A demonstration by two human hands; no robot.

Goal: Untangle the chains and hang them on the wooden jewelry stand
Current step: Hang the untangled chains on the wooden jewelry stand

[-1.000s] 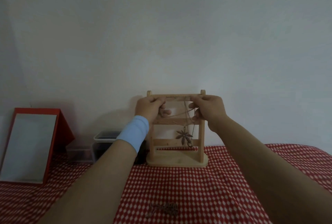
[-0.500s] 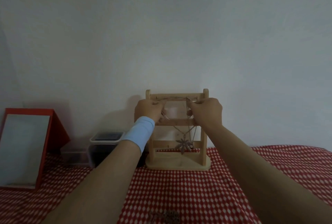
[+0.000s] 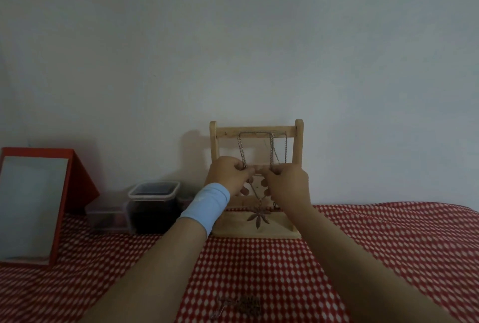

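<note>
closest to me, at the bottom edge of the view, a small tangle of chains [image 3: 238, 308] lies on the red checked cloth [image 3: 388, 245] covering the counter. it sits between my two forearms, well apart from both hands.

further out, my left hand [image 3: 228, 176], with a pale blue wristband [image 3: 206, 204] below it, and my right hand [image 3: 287, 182] are raised side by side in front of the wooden jewelry stand [image 3: 299, 146], nearly touching. both sets of fingers are clenched on a chain [image 3: 270, 149]: the left ones pinch the left strand, and the right ones pinch the strands on the right.

that chain is draped over the stand's top bar and its strands drop straight down to my fingers. its long run is vertical, and it sits above and just behind the hands. a leaf-shaped pendant [image 3: 259, 216] dangles below them, in front of the stand's base.

i judge this chain is about hung, so letting go comes next. the move after that turns on the tangle, which lies back toward me and down from the fingers, a little nearer the left arm. a snag on release could tug the chain off the bar.

off to the left, by the wall [image 3: 233, 37], stand a dark container [image 3: 154, 206] with a pale rim and a red-framed board [image 3: 31, 208].
</note>
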